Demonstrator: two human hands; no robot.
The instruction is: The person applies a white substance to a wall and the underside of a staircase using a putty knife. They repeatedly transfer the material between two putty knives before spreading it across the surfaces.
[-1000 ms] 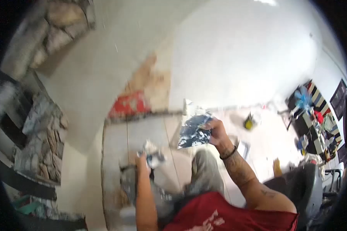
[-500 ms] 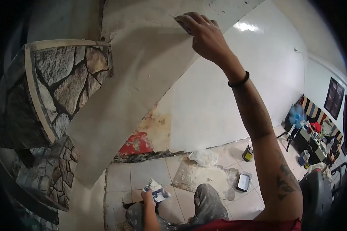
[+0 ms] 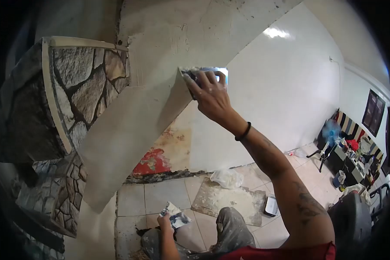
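Observation:
My right hand (image 3: 211, 93) is closed on a wide putty knife (image 3: 224, 72). Its blade lies at the lower edge of the smooth, slanted plaster surface (image 3: 121, 130), with one end reaching past that edge. Fingers cover much of the tool. Low in front of me, my left hand (image 3: 164, 222) grips a second putty knife (image 3: 177, 216), its blade smeared with white putty and dark marks. Thin raised ridges of putty show on the slanted surface above my right hand.
Stone-patterned blocks (image 3: 84, 82) jut out at left. A putty-covered board (image 3: 203, 201) lies on the floor tiles with a plastic bag (image 3: 226, 178) at its edge and a white-lined tray (image 3: 271, 205) beside it. A fan (image 3: 331, 130) and a cluttered table (image 3: 355, 162) stand at right.
My right hand has moved down and slightly left along the slanted surface, and its blade now shows. Fresh ridges appear higher up. My left hand has stayed nearly still.

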